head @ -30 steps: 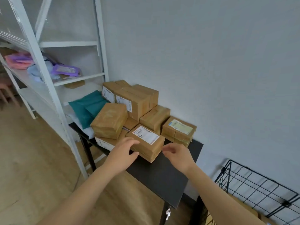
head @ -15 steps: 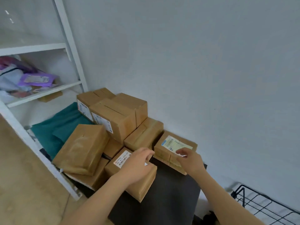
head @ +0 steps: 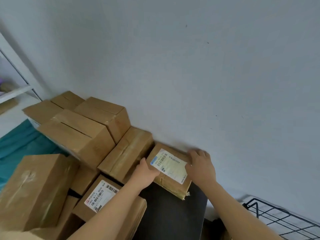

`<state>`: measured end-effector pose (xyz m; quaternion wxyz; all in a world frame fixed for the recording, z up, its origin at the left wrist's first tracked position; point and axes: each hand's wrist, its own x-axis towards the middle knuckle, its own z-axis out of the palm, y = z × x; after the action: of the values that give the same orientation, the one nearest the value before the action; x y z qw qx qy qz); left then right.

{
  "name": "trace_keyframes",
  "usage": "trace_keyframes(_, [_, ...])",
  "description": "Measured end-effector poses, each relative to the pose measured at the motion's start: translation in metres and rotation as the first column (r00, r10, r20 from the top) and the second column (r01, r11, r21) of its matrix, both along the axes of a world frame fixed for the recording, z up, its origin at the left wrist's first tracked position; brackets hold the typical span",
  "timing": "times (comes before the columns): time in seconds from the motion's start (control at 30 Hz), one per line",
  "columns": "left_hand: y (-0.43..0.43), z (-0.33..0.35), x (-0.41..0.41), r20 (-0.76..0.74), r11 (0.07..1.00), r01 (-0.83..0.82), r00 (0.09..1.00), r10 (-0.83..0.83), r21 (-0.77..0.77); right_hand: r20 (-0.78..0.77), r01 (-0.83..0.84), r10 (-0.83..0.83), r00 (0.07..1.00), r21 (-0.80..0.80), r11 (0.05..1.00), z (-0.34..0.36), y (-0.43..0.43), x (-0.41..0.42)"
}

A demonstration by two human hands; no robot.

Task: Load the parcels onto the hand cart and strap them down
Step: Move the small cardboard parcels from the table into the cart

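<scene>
Several brown cardboard parcels are piled on a black table point(head: 170, 210) against the wall. The rightmost one, a flat labelled parcel point(head: 170, 166), lies by the wall. My left hand point(head: 146, 174) grips its left edge, thumb on top. My right hand point(head: 200, 166) holds its right side, fingers curled over the far corner. Under my left forearm lies another labelled parcel point(head: 102, 196). At the lower right, the black wire frame of the hand cart point(head: 284, 220) shows in part.
A taller stack of boxes point(head: 81, 134) fills the back left, and a big box point(head: 34, 189) stands at the near left. A teal cloth point(head: 19, 142) and a white shelf unit point(head: 15, 90) lie further left. The grey wall is right behind the parcels.
The view has moved closer and to the right. My left hand left the near labelled parcel and went to the rightmost one; my right hand shifted to its right side.
</scene>
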<state>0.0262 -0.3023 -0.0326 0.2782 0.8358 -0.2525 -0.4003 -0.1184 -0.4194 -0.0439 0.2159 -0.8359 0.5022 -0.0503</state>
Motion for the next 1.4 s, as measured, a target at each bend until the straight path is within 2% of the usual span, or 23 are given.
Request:
trace_keyframes(0.17, [-0.009,-0.002,0.001,0.001,0.999,-0.021,1.0,0.021,0.036,-0.035,0.071,-0.068,0.997,0.109,0.992,-0.008,-0.004,-0.012])
trace_keyframes(0.23, [-0.01,-0.004,0.0,-0.039,0.997,-0.071,0.997,0.073,0.043,-0.067,0.108,-0.096,0.993,0.207,0.972,-0.009,-0.003,-0.019])
trace_keyframes(0.3, [-0.011,-0.006,-0.002,-0.158,0.986,-0.158,0.974,0.165,0.055,-0.064,0.142,-0.129,0.99,0.318,0.937,-0.01,-0.002,-0.025])
trace_keyframes(0.37, [-0.011,-0.006,-0.006,-0.308,0.968,-0.245,0.917,0.252,0.06,0.007,0.19,-0.219,0.976,0.468,0.863,-0.011,0.001,-0.03])
trace_keyframes(0.43, [-0.011,-0.003,-0.009,-0.339,0.961,-0.273,0.9,0.273,0.051,0.084,0.219,-0.35,0.933,0.638,0.738,-0.008,0.004,-0.033])
trace_keyframes(0.5, [-0.01,-0.001,-0.013,-0.359,0.962,-0.274,0.896,0.261,0.018,0.097,0.228,-0.427,0.899,0.729,0.646,-0.005,0.009,-0.036])
trace_keyframes(0.67, [-0.001,0.006,-0.017,-0.371,0.972,-0.226,0.909,0.189,-0.059,0.132,0.187,-0.445,0.886,0.776,0.603,-0.005,0.025,-0.048])
trace_keyframes(0.83, [0.014,0.021,-0.022,-0.294,0.971,-0.176,0.948,0.123,-0.162,0.175,0.155,-0.433,0.884,0.765,0.625,0.002,0.043,-0.057])
trace_keyframes(0.97, [0.026,0.041,-0.029,-0.292,0.956,-0.121,0.955,0.04,-0.266,0.246,0.099,-0.444,0.862,0.776,0.623,0.015,0.063,-0.066])
trace_keyframes(1.2, [0.062,0.067,-0.042,-0.273,0.874,-0.068,0.959,-0.076,-0.481,0.44,-0.061,-0.481,0.758,0.783,0.619,0.042,0.113,-0.091])
trace_keyframes(1.33, [0.085,0.067,-0.058,-0.333,0.838,-0.057,0.93,-0.153,-0.543,0.44,-0.007,-0.601,0.667,0.81,0.586,0.05,0.153,-0.109])
trace_keyframes(1.4, [0.095,0.063,-0.073,-0.35,0.837,0.001,0.908,-0.229,-0.547,0.434,0.024,-0.672,0.6,0.829,0.558,0.05,0.172,-0.117])
